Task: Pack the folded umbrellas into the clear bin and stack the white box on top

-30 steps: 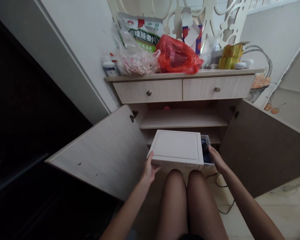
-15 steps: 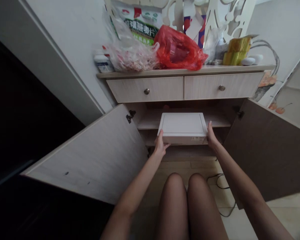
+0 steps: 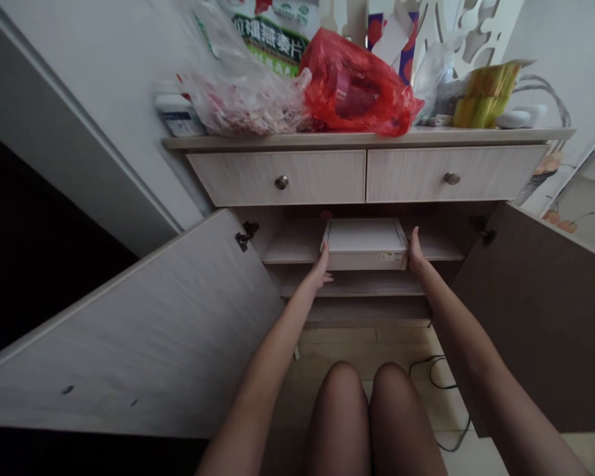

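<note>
A flat white box [image 3: 365, 242] rests on the upper shelf [image 3: 287, 248] inside the open wooden cabinet. My left hand [image 3: 322, 266] grips its left front corner, fingers under the edge. My right hand [image 3: 415, 251] holds the box's right side, thumb up along the wall. Both arms reach forward over my knees. The box's back half sits under the drawers, in shadow.
Both cabinet doors stand wide open, the left door [image 3: 143, 330] and the right door [image 3: 540, 304]. Two closed drawers [image 3: 367, 175] lie above. The top carries a red plastic bag [image 3: 357, 89], a clear bag [image 3: 242, 99], a yellow packet [image 3: 483, 96]. A black cable [image 3: 439, 377] lies on the floor.
The white box was lifted from near my knees and pushed onto the upper shelf. Both hands moved forward with it, and my view came closer to the cabinet.
</note>
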`<state>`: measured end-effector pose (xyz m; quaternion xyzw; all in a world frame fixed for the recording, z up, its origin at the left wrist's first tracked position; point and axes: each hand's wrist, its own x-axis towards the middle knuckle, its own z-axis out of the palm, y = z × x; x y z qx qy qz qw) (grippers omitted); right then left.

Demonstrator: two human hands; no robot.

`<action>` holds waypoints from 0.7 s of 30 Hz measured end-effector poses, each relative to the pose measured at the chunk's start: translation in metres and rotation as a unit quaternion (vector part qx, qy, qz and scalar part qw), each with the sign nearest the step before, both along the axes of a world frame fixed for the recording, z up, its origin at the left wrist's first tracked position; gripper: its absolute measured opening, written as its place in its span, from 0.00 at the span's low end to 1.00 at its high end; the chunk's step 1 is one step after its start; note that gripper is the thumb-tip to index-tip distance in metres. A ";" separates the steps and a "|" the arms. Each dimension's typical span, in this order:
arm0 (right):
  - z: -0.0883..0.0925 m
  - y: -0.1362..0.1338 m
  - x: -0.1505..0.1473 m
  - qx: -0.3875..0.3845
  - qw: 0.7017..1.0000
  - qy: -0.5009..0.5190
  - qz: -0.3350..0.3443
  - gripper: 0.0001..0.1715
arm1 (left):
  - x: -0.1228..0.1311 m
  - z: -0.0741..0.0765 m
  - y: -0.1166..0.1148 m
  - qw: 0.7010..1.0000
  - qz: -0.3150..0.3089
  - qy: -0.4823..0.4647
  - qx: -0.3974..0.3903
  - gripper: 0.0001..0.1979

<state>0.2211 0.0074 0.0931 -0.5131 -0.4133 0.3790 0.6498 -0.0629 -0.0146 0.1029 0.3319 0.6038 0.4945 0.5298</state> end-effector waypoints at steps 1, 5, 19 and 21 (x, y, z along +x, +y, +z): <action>-0.006 -0.005 -0.001 0.000 1.000 -0.008 -0.029 0.46 | -0.006 -0.003 -0.002 0.998 0.016 0.051 0.042 0.40; -0.043 -0.037 -0.016 0.039 0.979 -0.146 -0.135 0.41 | -0.015 -0.026 -0.009 0.949 0.055 0.213 0.227 0.30; -0.050 0.028 -0.012 0.019 0.930 -0.332 -0.158 0.29 | 0.004 -0.047 0.070 0.905 0.031 0.327 0.269 0.11; -0.049 0.040 -0.011 0.003 0.924 -0.349 -0.156 0.28 | 0.005 -0.049 0.082 0.910 0.031 0.312 0.273 0.11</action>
